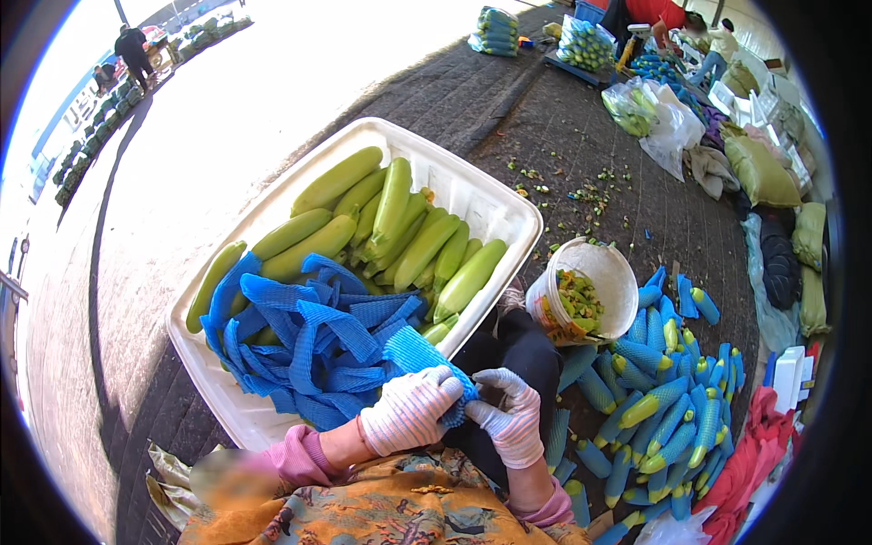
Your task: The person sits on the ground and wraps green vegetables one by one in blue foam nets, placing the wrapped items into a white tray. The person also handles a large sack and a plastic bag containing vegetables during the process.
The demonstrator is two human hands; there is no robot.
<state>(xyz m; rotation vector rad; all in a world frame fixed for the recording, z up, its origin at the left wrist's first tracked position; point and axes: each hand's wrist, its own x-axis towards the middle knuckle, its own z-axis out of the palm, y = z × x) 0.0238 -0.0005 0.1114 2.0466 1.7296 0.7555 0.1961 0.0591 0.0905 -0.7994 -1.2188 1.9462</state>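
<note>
My left hand (415, 409) wears a striped knit glove and grips a blue foam mesh sleeve (417, 351). The sleeve looks rounded out, but I cannot tell whether a zucchini is inside. My gloved right hand (507, 412) has its thumb and fingertips at the sleeve's near right end, seemingly pinching the edge. Just beyond is a large white plastic tub (470, 174). Pale green zucchini (327, 242) lie in it, with a heap of flat blue mesh sleeves (334, 327) over the nearer left part.
A white bucket (616, 272) holding green trimmings (579, 300) stands right of the tub. Beside it is a pile of sleeved zucchini (671, 402). Scraps (593, 197) litter the dark floor. Bags (759, 170) line the right side; several people are in the background.
</note>
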